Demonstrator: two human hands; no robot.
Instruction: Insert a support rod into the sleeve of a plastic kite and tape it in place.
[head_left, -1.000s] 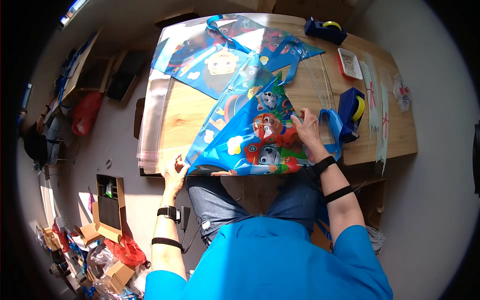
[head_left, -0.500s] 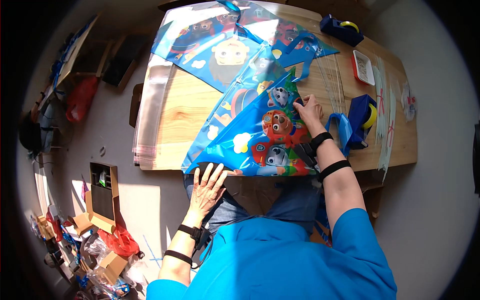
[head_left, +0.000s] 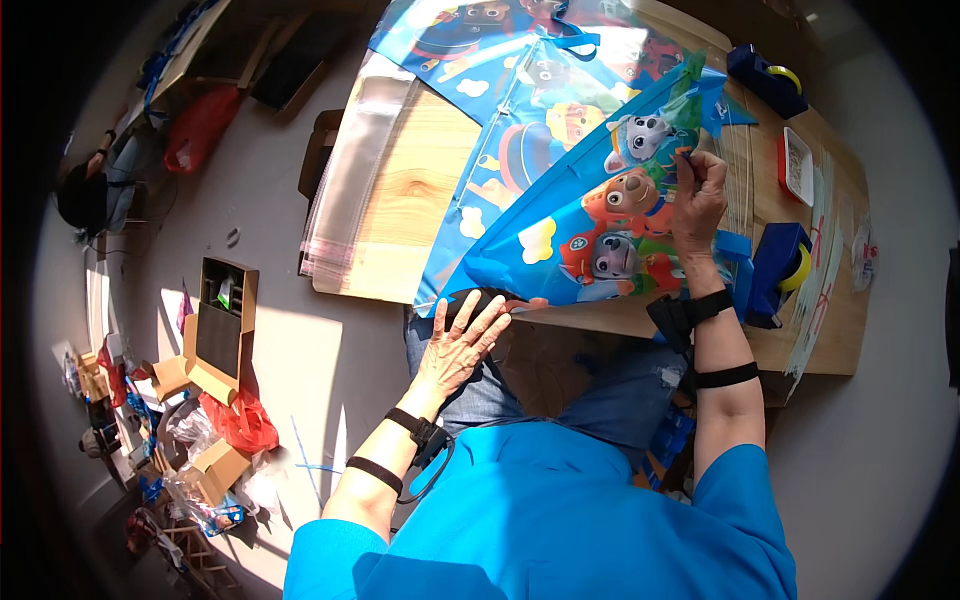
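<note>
A blue kite (head_left: 560, 225) of thin printed sheet with cartoon dogs and clouds lies partly folded on the wooden table (head_left: 425, 185). Its near flap slants across toward a pointed tip at the far right. My right hand (head_left: 697, 205) pinches the flap's right edge, fingers closed on it. Spread flat, the fingers of my left hand (head_left: 462, 350) rest at the kite's near left corner, by the table's front edge. A thin rod (head_left: 497, 125) runs along the kite's middle under the sheet. Blue ribbon (head_left: 577, 40) lies at the far side.
Clear plastic sleeves (head_left: 355, 165) are stacked at the table's left. On the right stand two blue tape dispensers (head_left: 782, 270), a red-rimmed white tray (head_left: 797, 165) and pale tied strips (head_left: 815, 270). On the floor at left are an opened carton (head_left: 222, 325) and red plastic bags (head_left: 240, 420).
The view has shifted, so the table sits farther right. My right hand has moved away from me with the flap's edge, drawing the tip farther out. The left hand stays at the near corner.
</note>
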